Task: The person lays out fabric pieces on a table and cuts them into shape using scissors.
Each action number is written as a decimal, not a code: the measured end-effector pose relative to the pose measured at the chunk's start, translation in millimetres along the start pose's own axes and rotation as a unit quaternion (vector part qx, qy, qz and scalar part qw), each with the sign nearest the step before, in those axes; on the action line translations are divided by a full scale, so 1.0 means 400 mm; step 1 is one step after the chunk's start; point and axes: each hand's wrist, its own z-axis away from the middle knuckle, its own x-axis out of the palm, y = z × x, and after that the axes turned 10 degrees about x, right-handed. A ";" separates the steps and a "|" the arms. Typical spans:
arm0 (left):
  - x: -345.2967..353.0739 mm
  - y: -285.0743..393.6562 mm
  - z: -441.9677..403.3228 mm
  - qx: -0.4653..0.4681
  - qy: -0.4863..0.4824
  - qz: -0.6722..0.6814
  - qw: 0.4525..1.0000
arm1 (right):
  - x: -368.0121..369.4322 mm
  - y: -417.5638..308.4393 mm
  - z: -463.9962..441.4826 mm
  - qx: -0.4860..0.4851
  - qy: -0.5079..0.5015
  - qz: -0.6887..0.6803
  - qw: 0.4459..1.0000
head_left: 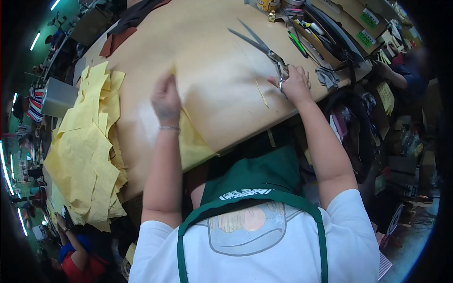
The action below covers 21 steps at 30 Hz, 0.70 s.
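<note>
My left hand is closed, its fingertips pinching the upper tip of a yellow piece. The piece runs down beside my wrist to the table's front edge. My right hand grips the handles of large metal scissors, whose blades are apart and point up and left over the table. A thin yellow strip lies on the brown table surface, left of my right hand. My left hand is slightly blurred.
A big pile of yellow pieces covers the left side. Dark red and black material lies at the back left. Pens, a box and a grey cloth are at the right. Other people are at both sides.
</note>
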 end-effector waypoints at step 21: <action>-0.033 -0.308 -0.426 0.131 -0.203 -0.500 0.831 | 0.040 0.003 -0.001 0.003 0.093 -0.051 0.994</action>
